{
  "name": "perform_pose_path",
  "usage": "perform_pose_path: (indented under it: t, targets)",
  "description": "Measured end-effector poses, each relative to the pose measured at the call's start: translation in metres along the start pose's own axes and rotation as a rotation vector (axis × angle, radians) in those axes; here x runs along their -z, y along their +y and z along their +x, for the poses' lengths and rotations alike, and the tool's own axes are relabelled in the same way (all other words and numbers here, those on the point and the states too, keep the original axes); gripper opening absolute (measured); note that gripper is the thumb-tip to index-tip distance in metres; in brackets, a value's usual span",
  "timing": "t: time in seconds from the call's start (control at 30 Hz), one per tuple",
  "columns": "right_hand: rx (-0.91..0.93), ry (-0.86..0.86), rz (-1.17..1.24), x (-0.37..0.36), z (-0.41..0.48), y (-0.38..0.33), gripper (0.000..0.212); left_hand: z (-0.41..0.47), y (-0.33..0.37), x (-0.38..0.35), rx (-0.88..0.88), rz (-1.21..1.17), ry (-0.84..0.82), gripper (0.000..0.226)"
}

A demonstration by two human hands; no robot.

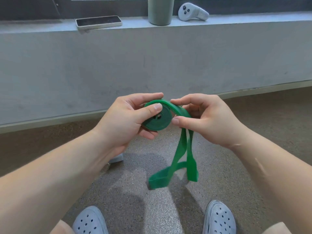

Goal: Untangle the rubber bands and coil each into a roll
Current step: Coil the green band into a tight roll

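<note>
A green rubber band (183,149) is partly wound into a flat roll (162,121) held in front of me above the floor. My left hand (128,122) grips the roll, thumb pressed on its face and fingers curled behind it. My right hand (207,119) pinches the flat strip where it leaves the top of the roll, between thumb and fingers. The loose rest of the band hangs down from my right hand in a twisted loop that ends just above the floor.
A grey concrete ledge (152,56) runs across in front of me. On its top lie a phone (98,22), a grey-green cup (160,10) and a white controller (192,12). Speckled floor (135,191) lies below, with my two grey clogs (219,218) near the bottom edge. A small pale object (117,158) shows under my left wrist.
</note>
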State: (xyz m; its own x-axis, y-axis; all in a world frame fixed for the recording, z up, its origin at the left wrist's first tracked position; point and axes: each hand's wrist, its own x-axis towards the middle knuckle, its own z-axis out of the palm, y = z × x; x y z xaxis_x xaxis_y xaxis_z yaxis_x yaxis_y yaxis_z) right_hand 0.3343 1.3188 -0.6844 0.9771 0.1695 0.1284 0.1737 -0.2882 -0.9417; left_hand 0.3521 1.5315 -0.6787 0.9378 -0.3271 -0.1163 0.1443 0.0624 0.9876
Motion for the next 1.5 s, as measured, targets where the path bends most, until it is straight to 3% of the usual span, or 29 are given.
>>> perform_pose_path:
  t: [0.13, 0.3, 0.53, 0.77, 1.0, 1.17, 1.27, 1.37, 1.5]
  targets:
    - [-0.031, 0.029, 0.139, 0.003, -0.002, -0.003, 0.048, 0.002, 0.001, 0.000, 0.042, -0.053, 0.010, 0.025]
    - [-0.129, 0.026, 0.292, 0.003, -0.002, -0.004, 0.034, 0.006, -0.002, -0.002, 0.058, -0.068, 0.014, 0.026]
    - [-0.155, 0.067, 0.332, -0.010, -0.006, 0.007, 0.015, 0.005, -0.007, -0.010, 0.081, -0.188, 0.044, 0.021]
    - [-0.122, 0.105, 0.349, -0.008, -0.013, 0.008, 0.031, 0.004, -0.002, -0.004, 0.108, -0.195, -0.038, 0.026]
    - [-0.116, 0.118, 0.287, -0.009, -0.016, 0.010, 0.016, 0.004, 0.001, -0.003, 0.123, -0.131, -0.060, 0.029]
    - [-0.121, 0.175, 0.297, -0.026, -0.020, 0.010, 0.029, 0.002, -0.004, -0.014, 0.114, -0.258, 0.028, 0.024]
    - [-0.090, 0.262, 0.358, -0.037, -0.019, 0.012, 0.024, 0.000, -0.010, -0.022, 0.115, -0.360, 0.059, 0.013]
    - [-0.054, 0.273, 0.370, -0.031, -0.016, 0.011, 0.025, -0.002, -0.010, -0.022, 0.131, -0.391, -0.010, 0.011]
    - [-0.048, 0.196, 0.319, -0.011, -0.013, 0.009, 0.029, 0.002, -0.002, -0.007, 0.178, -0.233, -0.175, 0.012]
